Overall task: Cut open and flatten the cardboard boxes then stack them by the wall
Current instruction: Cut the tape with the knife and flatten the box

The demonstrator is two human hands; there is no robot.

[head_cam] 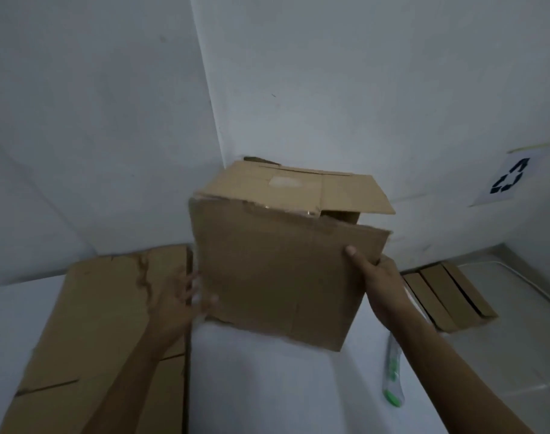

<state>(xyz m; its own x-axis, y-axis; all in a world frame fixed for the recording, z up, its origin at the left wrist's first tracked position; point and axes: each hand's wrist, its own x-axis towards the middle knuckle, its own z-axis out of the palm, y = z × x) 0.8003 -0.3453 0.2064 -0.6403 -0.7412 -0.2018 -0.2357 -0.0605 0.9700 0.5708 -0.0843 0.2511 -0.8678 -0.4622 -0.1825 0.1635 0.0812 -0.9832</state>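
A brown cardboard box (280, 270) hangs tilted above the white table (267, 386), its top flaps loose and partly open. My right hand (380, 283) grips the box's right edge, thumb on the near face. My left hand (179, 302) holds the lower left corner, thumb on the front and fingers behind the side. A flattened cardboard sheet (98, 333) lies on the table's left part. A green and clear cutter (392, 380) lies on the table under my right forearm.
Flattened cardboard pieces (449, 296) lie on the floor by the right wall. A paper with a recycling symbol (508, 180) is taped on that wall. The room's corner stands straight behind the box.
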